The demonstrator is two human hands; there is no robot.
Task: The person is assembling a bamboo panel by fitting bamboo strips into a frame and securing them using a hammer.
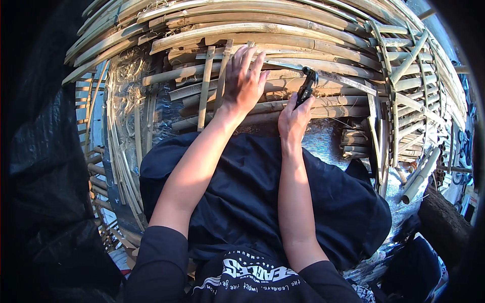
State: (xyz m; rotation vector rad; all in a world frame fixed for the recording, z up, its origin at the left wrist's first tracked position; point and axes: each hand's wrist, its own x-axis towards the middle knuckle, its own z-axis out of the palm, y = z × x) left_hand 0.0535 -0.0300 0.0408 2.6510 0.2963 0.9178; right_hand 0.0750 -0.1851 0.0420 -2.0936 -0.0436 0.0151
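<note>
My left hand (244, 81) lies flat, fingers spread, on a row of bamboo poles (283, 45) that form a curved frame in front of me. My right hand (294, 117) grips a black-handled tool (306, 87), a plier or cutter by its shape, with its head at a thin pale bamboo strip (323, 76) that runs across the poles. Two upright thin slats (206, 86) stand just left of my left hand. My lap, under dark cloth (252, 197), fills the lower middle.
Loose split bamboo strips (129, 151) curve down the left side, with tangled fibres (129, 70) above them. A lattice of tied bamboo (404, 91) stands at the right. Short cut bamboo tubes (419, 177) lie at the lower right. Black plastic sheeting (45, 166) hangs at the left.
</note>
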